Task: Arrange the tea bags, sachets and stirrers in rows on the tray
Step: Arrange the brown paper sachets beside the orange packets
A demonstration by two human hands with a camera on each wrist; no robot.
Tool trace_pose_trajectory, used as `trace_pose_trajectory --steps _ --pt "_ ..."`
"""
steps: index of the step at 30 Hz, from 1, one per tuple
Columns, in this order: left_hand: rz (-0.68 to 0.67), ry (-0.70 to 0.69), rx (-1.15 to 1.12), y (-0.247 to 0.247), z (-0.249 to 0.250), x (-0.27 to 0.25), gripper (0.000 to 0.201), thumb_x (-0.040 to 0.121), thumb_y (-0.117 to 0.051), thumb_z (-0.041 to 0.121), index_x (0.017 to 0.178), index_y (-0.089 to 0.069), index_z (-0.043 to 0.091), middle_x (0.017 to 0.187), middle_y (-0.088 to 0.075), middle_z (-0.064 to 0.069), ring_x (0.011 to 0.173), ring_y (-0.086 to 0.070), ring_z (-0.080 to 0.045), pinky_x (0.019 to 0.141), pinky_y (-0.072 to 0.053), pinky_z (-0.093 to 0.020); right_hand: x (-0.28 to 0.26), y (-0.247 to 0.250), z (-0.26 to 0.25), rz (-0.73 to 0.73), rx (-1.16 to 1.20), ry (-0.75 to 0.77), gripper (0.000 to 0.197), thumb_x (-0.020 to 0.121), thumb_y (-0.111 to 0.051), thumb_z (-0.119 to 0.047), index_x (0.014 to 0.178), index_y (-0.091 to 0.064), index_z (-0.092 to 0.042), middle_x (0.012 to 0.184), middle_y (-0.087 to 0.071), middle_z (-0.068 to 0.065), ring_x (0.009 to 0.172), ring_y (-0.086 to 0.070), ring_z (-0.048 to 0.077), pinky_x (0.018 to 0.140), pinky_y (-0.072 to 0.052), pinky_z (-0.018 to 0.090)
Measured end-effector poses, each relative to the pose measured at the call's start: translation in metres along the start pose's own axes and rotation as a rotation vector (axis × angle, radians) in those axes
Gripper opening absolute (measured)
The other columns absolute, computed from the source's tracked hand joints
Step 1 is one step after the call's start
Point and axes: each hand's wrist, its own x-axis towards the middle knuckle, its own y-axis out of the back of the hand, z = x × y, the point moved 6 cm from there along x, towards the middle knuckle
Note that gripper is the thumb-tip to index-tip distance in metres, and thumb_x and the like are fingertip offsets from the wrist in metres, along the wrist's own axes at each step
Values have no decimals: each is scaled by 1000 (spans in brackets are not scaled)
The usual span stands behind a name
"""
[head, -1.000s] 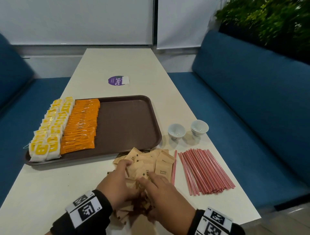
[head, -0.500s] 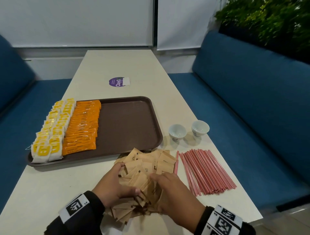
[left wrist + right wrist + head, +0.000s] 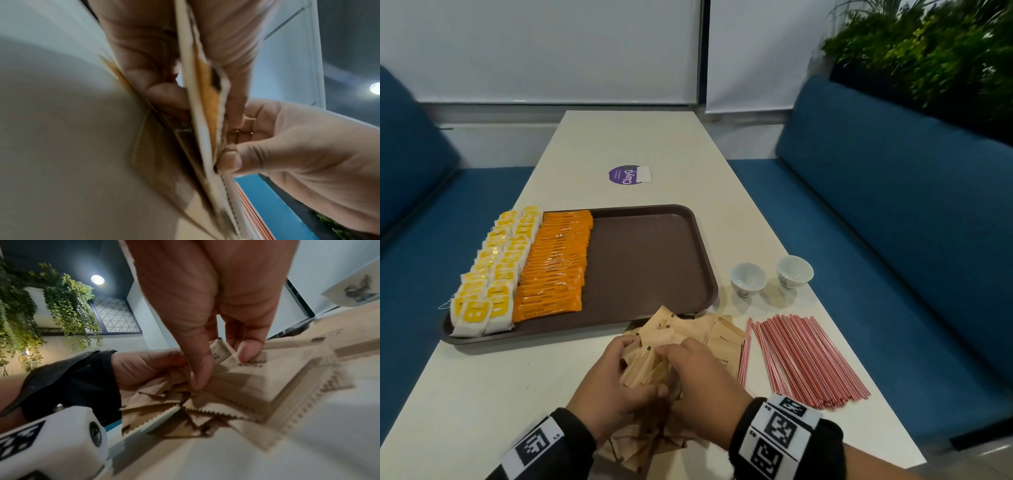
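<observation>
A loose stack of brown sugar sachets (image 3: 650, 370) has now been gathered and is gripped between both hands (image 3: 654, 380); the tray (image 3: 647, 260) ahead awaits its next row.

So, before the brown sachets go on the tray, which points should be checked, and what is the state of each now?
1. Both hands grip the bundle: ok. The left hand and right hand pinch the brown sachets.
2. Bundle squared up: not ok, the sachets fan out at different angles.
3. Free space on the tray: ok, bare beside the orange sachets.
4. Existing rows neat: ok, tea bags and orange sachets lie in straight rows.
5. All brown sachets gathered: not ok, some lie loose on the table.
6. Stirrers clear of the path: ok.
</observation>
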Motion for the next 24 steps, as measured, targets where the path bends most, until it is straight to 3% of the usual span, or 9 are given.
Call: trace_pose_trajectory --steps 2,6,10,13,16,20,24 --pt "22 -10 -48 5 -2 0 63 67 -82 16 112 -41 33 106 -53 10 94 -52 -8 65 -45 -16 3 3 -3 3 22 19 80 74 -72 -13 141 -33 -31 130 -38 -6 123 -36 14 101 -42 33" --pt "66 -13 -143 20 -5 0 63 67 -81 15 115 -44 31 107 -56 3 95 -55 -15 66 -47 -22 5 17 -2 85 105 19 83 70 -78 -21 140 -34 -33 129 -39 -11 122 -35 9 103 -39 28" --pt "98 -19 -254 31 -6 4 69 48 -85 28 107 -48 33 104 -64 -4 93 -63 -23 68 -52 -29 8 27 3 149 146 -57 86 65 -82 -34 137 -37 -32 128 -40 -11 122 -37 9 105 -37 29" --pt "110 -26 -305 36 -6 8 60 63 -84 15 108 -48 31 106 -62 -5 94 -62 -25 68 -54 -33 12 29 6 116 180 -131 77 67 -81 -34 132 -41 -31 108 -51 -11 102 -51 8 89 -47 26" --pt "151 -34 -322 47 -7 11 55 71 -76 8 114 -47 25 104 -61 -1 92 -61 -20 65 -51 -28 15 28 14 43 257 -175 67 73 -77 -12 130 -45 -27 87 -51 -11 74 -52 2 63 -48 16" --pt "177 -6 -402 60 -13 12 56 71 -75 6 117 -47 20 103 -63 -2 91 -61 -18 63 -48 -26 16 40 22 45 368 -180 44 73 -71 5 105 -61 -23 83 -56 -3 70 -56 8 60 -55 24" --pt "182 10 -452 72 -17 12 56 69 -76 11 118 -50 16 105 -65 -7 94 -62 -24 68 -50 -31 17 69 10 130 646 -129 24 80 -69 0 92 -64 -20 82 -64 0 64 -57 8 49 -44 16"
